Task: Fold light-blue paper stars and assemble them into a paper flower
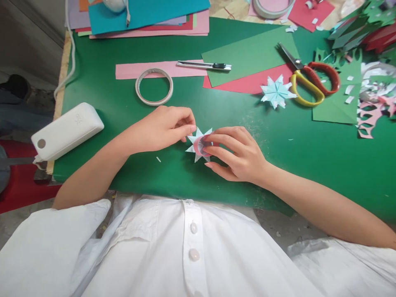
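A pale blue folded paper star (191, 149) with several points lies at the table's near middle. A curved pink paper strip (198, 147) stands on the star's centre like a small ring. My right hand (238, 154) comes from the right, its fingers closed on the pink strip and covering the star's right side. At the star's upper left, my left hand (163, 128) is curled, thumb and forefinger pinched together beside a star point. Whether anything is between those fingers is hidden. A second pale blue star (278, 91) lies farther back to the right.
On the green table (123, 165), a tape roll (139, 91), a utility knife (213, 65) and scissors (318, 82) lie beyond my hands. A white power bank (68, 131) sits left. Coloured paper (148, 18) is stacked behind; cut scraps (369, 119) lie right.
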`<action>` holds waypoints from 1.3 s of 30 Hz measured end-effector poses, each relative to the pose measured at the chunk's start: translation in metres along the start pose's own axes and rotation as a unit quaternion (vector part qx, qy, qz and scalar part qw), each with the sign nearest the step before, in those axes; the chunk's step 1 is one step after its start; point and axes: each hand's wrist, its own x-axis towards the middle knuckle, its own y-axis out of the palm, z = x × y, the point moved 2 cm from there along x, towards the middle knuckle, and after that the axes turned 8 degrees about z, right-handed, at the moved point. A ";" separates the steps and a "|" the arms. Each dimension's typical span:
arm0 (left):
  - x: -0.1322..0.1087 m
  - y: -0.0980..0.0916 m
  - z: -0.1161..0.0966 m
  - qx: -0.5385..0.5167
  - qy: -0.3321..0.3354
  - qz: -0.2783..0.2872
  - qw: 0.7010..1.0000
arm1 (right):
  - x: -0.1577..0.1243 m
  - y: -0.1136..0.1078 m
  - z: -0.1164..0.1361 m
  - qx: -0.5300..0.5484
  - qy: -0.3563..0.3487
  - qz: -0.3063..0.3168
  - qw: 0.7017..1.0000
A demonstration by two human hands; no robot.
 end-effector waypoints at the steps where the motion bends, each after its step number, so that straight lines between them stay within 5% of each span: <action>1: 0.001 0.001 0.001 -0.020 0.001 -0.004 1.000 | 0.000 0.000 0.000 0.003 0.006 -0.002 1.000; 13: 0.002 0.024 -0.016 -0.121 0.071 -0.101 0.985 | -0.001 -0.003 -0.004 -0.111 0.064 -0.085 0.988; 19: 0.002 0.033 -0.016 -0.306 0.192 -0.189 0.913 | -0.001 -0.006 -0.005 -0.152 0.020 -0.204 0.967; 26: 0.004 0.033 -0.016 -0.412 0.169 -0.142 0.884 | 0.006 -0.014 -0.001 -0.198 -0.007 -0.250 0.948; 34: 0.010 0.034 -0.016 -0.513 0.109 -0.097 0.846 | -0.001 -0.011 -0.010 -0.040 0.066 -0.145 0.986; 39: 0.011 0.035 -0.016 -0.513 0.090 -0.076 0.850 | 0.000 -0.010 -0.010 -0.002 0.078 -0.114 0.990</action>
